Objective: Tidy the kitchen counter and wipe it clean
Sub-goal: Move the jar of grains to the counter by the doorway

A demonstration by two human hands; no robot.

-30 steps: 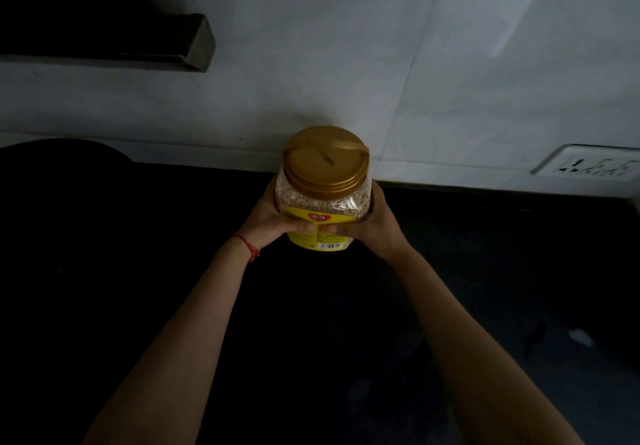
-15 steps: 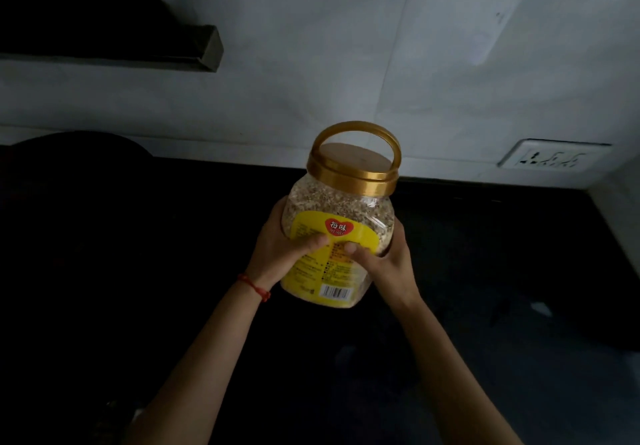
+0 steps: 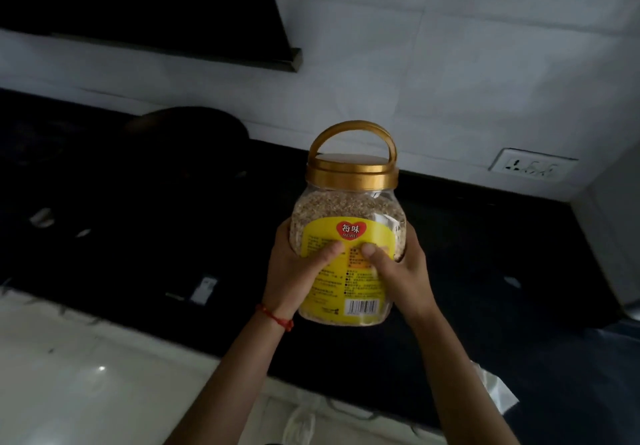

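A clear plastic jar (image 3: 348, 209) of pale grain, with a gold lid, a raised gold carry handle and a yellow label, is held upright above the black counter (image 3: 491, 254). My left hand (image 3: 294, 271) grips its left side, a red thread around the wrist. On the right side my right hand (image 3: 401, 271) clasps it. Both thumbs press on the label at the front. The jar's base is off the counter, near its front edge.
A dark round pan or pot (image 3: 187, 132) sits at the back left by the white wall. A wall socket (image 3: 533, 165) is at the right. Small pale scraps (image 3: 204, 288) lie on the dark counter. Pale floor (image 3: 86, 375) shows below the counter edge.
The jar has been lifted from the back of the counter and drawn toward me. Its handle now stands up. My view has pulled back, showing the counter's front edge and the floor.
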